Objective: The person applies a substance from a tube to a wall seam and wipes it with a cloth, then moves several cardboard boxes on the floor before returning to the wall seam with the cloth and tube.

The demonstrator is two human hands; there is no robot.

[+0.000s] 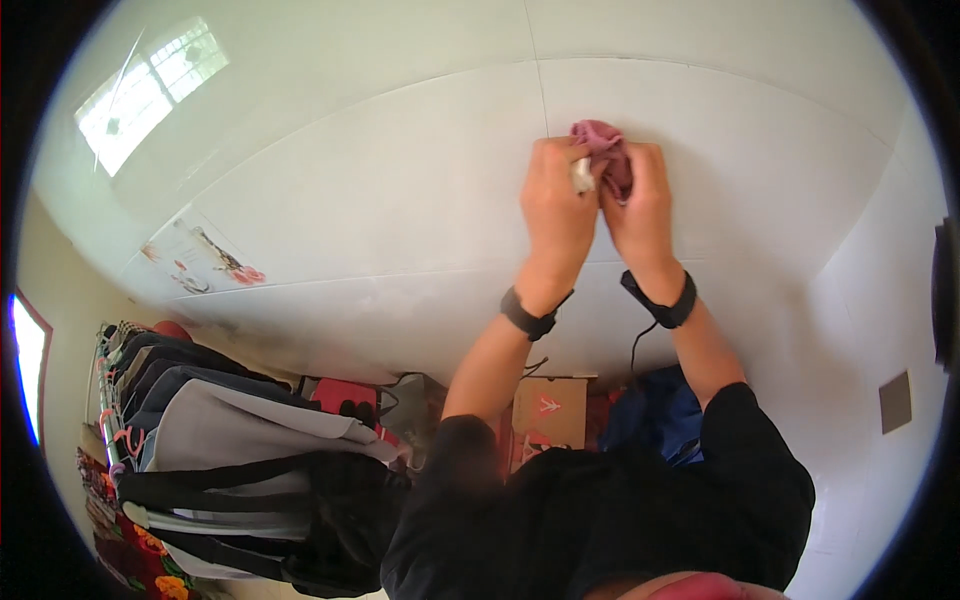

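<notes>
A crumpled dusty-pink cloth (598, 133) is bunched between my two hands in front of the glossy white tiled wall (420, 170). My left hand (560, 205) is closed with its fingers curled on the cloth's left side. A small whitish piece (583, 176) shows at those fingers; I cannot tell what it is. On the other side, my right hand (645, 195) grips the cloth, its fingertips partly hidden in the folds. Both arms are raised with the wrists close together, and each wrist wears a black band.
Clothes (250, 420) hang on a rack at the lower left. Along the wall's foot are a red bag (343, 395), a cardboard box (552, 408) and dark blue fabric (655, 412). A small dark square plate (895, 402) is on the right wall.
</notes>
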